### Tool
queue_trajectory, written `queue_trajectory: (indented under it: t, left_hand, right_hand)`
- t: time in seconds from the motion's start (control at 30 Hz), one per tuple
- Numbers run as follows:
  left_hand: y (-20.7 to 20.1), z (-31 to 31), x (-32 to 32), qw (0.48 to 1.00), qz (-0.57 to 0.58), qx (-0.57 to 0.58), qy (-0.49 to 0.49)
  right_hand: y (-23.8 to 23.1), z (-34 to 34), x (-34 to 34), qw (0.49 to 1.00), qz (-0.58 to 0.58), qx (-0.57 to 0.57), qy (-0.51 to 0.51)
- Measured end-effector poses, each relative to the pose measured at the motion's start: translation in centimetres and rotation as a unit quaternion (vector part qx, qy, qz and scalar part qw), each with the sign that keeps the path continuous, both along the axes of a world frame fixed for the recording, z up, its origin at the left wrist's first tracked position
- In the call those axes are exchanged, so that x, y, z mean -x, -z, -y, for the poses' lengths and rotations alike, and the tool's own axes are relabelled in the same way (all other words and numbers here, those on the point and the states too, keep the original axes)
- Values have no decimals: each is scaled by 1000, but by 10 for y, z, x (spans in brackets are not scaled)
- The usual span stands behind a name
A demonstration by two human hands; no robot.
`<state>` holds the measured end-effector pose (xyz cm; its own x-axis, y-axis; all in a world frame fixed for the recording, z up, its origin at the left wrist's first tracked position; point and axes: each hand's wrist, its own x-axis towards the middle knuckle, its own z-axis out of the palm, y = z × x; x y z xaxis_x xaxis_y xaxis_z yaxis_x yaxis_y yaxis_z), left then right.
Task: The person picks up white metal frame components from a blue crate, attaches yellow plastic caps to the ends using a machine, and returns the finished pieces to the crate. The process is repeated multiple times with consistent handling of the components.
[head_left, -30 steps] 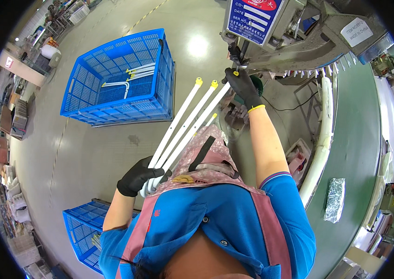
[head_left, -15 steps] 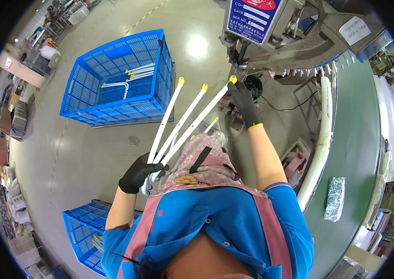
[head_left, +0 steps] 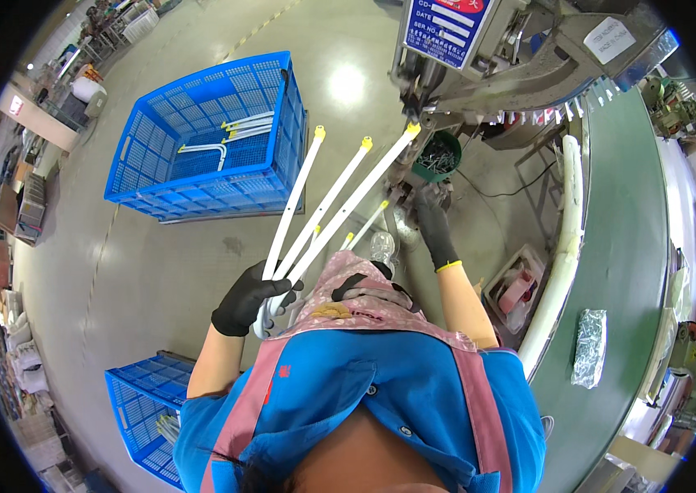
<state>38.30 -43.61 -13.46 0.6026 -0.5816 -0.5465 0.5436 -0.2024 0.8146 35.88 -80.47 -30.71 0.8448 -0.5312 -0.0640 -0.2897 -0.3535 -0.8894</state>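
Observation:
My left hand (head_left: 251, 297) wears a black glove and is closed round the lower, bent ends of three white tubes (head_left: 352, 205). They fan upward and away from me, each with a yellow tip. The rightmost tip (head_left: 414, 129) lies just under the head of a grey machine (head_left: 520, 94); whether they touch I cannot tell. My right hand (head_left: 435, 218), also in a black glove, is off the tubes, just below a dark green bucket (head_left: 430, 174) of small metal pieces. Its fingers are blurred. More yellow-tipped tubes (head_left: 375, 215) show beyond my apron.
A large blue crate (head_left: 208, 191) with several white tubes stands at the far left. Another blue crate (head_left: 138, 427) is at the near left. At my right are a padded white rail (head_left: 557, 271), a green worktop (head_left: 631, 246) with a clear packet (head_left: 589, 349), and a bin (head_left: 520, 287).
My right hand has let go of the rightmost tube's yellow tip and moved down toward me, uncovering the bucket. My left hand still holds the tubes, nearly in place.

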Motion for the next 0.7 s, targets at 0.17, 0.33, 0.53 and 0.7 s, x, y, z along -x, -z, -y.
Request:
queue_trajectory:
  t: [0.17,0.33,0.53,0.7]
  left_hand:
    - [-14,-2,8,998,27,38,-30]
    - [-35,-17,23,991,95,25,-92]
    - [-54,-47,35,951,242,21,-192]
    - [-50,-66,38,913,321,47,-247]
  right_hand:
    - [1,-23,10,989,-27,-135,-55]
    - [12,-52,16,977,-32,-111,-181]
    - [2,-90,8,934,-34,-137,-328]
    - [-36,-142,-9,872,-106,-256,-403]
